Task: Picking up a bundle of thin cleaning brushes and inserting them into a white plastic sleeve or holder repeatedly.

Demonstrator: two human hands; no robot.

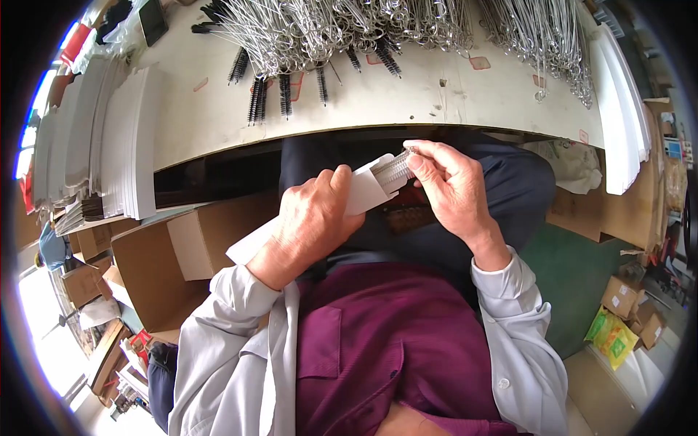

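Here's the box (pixel 367 192), long and white, held aslant above the lap (pixel 516 182), just off the near edge of the table (pixel 196 120), its open mouth facing far and right! Out of that mouth pokes the wire bundle (pixel 392 171), silvery and ridged, most of it hidden inside. The left hand (pixel 313 214) has the box wrapped, fingers curled over the top, thumb along the near side. And the right hand (pixel 454 185): thumb and forefinger pinching the bundle's outer tip, the other fingers partly hidden, so how they bend I cannot tell!

Now, the danger. The mouth's flaps stand close to the bundle; a wire caught on one could fold or tear the card. Squeeze too hard on the left and the thin walls might buckle. Tip the mouth down with a loose pinch, and wires could slide out onto the lap!

Further out, on the far side of the table, a great heap of looped wire brushes (pixel 305 33), some black bristles pointing near. White card stacks stand left (pixel 131 138) and right (pixel 622 109), an open carton (pixel 153 254) sits near left, and a yellow-green bag (pixel 611 336) lies near right
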